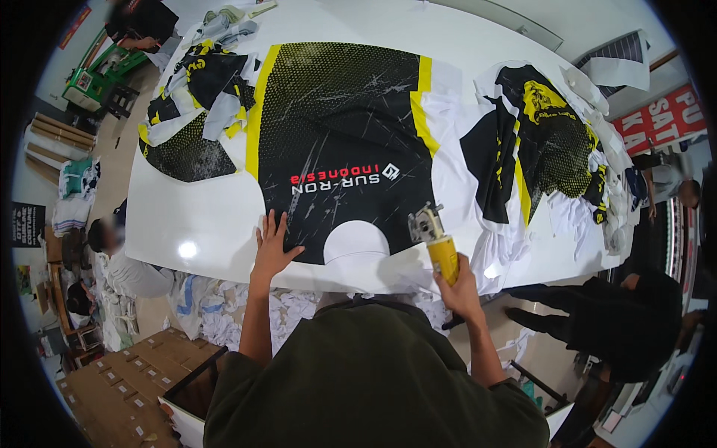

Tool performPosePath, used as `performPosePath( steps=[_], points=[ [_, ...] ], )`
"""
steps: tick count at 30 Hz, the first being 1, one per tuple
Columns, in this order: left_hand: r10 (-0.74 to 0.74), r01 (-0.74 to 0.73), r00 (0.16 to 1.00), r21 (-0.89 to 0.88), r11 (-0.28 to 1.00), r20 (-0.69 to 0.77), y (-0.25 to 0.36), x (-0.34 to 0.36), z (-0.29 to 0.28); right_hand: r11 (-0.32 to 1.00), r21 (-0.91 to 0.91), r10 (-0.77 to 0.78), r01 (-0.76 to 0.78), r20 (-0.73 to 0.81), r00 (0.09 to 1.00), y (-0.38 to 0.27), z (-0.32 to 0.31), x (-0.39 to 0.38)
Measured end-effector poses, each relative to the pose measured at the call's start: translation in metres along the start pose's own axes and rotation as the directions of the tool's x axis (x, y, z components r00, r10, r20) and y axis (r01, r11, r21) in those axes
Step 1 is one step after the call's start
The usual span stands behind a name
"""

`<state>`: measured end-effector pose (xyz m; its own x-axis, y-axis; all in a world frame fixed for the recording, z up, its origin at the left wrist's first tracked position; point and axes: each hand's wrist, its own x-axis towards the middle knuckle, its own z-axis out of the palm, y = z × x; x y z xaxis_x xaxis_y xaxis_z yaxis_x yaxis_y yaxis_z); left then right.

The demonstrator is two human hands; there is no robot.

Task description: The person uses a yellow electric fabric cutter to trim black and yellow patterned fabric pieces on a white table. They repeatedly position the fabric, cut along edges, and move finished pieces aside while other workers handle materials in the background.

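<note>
A black jersey panel (pixel 336 134) with yellow side strips and a dotted yellow pattern lies spread on the white table (pixel 198 216). My left hand (pixel 273 246) rests on its near left edge, fingers spread. My right hand (pixel 461 291) grips the yellow body of an electric fabric cutter (pixel 444 257). The metal cutter head is at the panel's near right edge; whether the blade touches the cloth I cannot tell. A rounded white neck area (pixel 357 240) shows in the panel's near edge. White fabric (pixel 452 142) lies along its right side.
Cut black-and-yellow pieces (pixel 205 89) are heaped at the far left, and more printed jersey pieces (pixel 541 134) lie on the right. White scraps (pixel 291 313) cover the floor below the table. A person in black (pixel 627 321) is at the right; another person (pixel 138 272) sits at the left.
</note>
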<state>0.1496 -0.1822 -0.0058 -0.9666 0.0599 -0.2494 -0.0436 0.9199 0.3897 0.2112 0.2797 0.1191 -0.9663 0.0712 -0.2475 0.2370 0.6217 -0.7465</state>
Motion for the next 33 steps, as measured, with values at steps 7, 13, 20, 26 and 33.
performPosePath(
  steps=[7,13,20,26,33],
  points=[
    [0.092,-0.093,0.995,0.042,0.995,0.03,-0.023,0.002,0.001,0.955,-0.264,0.142,-0.138,-0.004,0.99,-0.02,0.076,-0.086],
    [0.12,-0.12,0.993,0.008,0.993,0.009,-0.034,0.002,0.011,0.922,-0.348,0.133,-0.169,-0.127,0.983,-0.009,0.114,-0.134],
    [0.125,-0.125,0.991,-0.006,0.992,0.057,-0.039,0.005,0.008,0.933,-0.313,0.141,-0.177,-0.134,0.981,-0.009,0.134,-0.108],
    [0.132,-0.132,0.99,-0.011,0.991,0.041,-0.043,0.005,0.012,0.941,-0.291,0.136,-0.17,-0.132,0.982,-0.016,0.135,-0.087],
    [0.141,-0.141,0.99,-0.053,0.989,0.015,-0.044,0.004,0.015,0.952,-0.269,0.123,-0.146,-0.102,0.987,-0.02,0.127,-0.072]
  ],
)
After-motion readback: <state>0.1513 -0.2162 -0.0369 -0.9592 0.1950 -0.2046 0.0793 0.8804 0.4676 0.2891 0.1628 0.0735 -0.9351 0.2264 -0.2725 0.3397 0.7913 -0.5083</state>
